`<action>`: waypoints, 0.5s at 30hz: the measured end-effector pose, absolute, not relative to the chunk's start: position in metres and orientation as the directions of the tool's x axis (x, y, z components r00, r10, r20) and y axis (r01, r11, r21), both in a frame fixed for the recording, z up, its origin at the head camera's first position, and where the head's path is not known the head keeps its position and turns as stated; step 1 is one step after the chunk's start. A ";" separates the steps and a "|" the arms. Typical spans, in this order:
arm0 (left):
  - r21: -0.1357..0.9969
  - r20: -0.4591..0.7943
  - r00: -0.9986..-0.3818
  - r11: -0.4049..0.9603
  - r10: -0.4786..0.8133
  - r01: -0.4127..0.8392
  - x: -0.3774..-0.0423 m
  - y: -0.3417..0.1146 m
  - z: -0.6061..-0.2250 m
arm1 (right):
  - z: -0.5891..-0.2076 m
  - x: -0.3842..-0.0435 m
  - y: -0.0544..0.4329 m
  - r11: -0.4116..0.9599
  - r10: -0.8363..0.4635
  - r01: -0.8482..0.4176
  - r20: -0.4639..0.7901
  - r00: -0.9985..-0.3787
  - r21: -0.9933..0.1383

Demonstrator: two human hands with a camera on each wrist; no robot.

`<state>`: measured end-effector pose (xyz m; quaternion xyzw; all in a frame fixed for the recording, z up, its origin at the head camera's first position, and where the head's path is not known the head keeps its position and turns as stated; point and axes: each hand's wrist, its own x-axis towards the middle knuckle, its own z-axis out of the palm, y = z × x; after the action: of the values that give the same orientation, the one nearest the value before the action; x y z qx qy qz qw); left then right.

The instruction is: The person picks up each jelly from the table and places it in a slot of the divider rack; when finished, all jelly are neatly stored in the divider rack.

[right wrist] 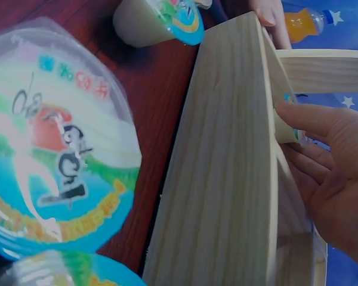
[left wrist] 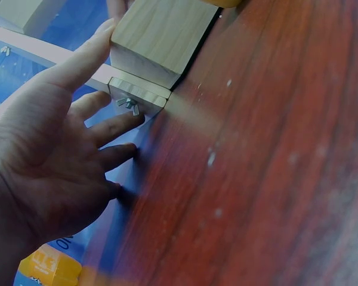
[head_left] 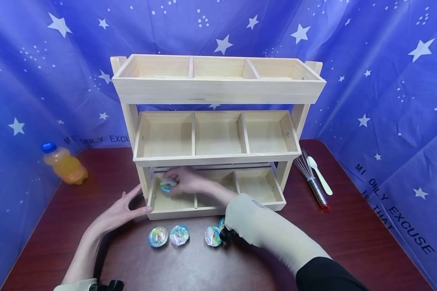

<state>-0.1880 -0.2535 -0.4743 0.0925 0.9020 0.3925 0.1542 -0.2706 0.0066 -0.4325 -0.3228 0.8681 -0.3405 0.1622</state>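
Observation:
My right hand (head_left: 189,180) pinches a small jelly cup (head_left: 167,185) with a printed film lid, inside the left compartment of the bottom tray of a wooden three-tier rack (head_left: 218,92). In the right wrist view, the thumb and fingers are on either side of that cup (right wrist: 284,128), partly hidden by the tray wall. My left hand (head_left: 118,212) is spread at the tray's left end; its thumb reaches the front corner in the left wrist view. Before the rack stand a jelly cup (head_left: 158,237), a second cup (head_left: 179,235) and a third cup (head_left: 213,236); the right sleeve partly covers another.
An orange drink bottle (head_left: 67,165) with a blue cap stands at the table's left. To the right of the rack lie a whisk (head_left: 312,184) and a pale spoon (head_left: 320,176). A blue star-patterned curtain (head_left: 364,93) surrounds the dark red table (head_left: 353,242).

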 end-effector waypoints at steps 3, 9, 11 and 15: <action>0.741 -0.195 -0.936 0.669 0.294 0.056 -0.187 -0.253 -0.474 | -0.435 -0.271 0.004 0.567 -0.673 -0.457 -0.064 -0.737 -0.685; 0.747 -0.187 -0.936 0.662 0.299 0.062 -0.188 -0.253 -0.473 | -0.437 -0.272 0.000 0.598 -0.672 -0.490 -0.064 -0.738 -0.634; 0.746 -0.188 -0.935 0.662 0.302 0.064 -0.188 -0.253 -0.474 | -0.437 -0.271 -0.001 0.610 -0.673 -0.499 -0.071 -0.736 -0.616; 0.750 -0.187 -0.933 0.658 0.309 0.067 -0.189 -0.253 -0.475 | -0.438 -0.272 -0.003 0.622 -0.678 -0.520 -0.071 -0.732 -0.585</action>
<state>-0.1892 -0.2527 -0.4755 0.1046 0.8979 0.4002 0.1508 -0.2722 -0.0032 -0.4380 -0.3369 0.8891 -0.2746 0.1438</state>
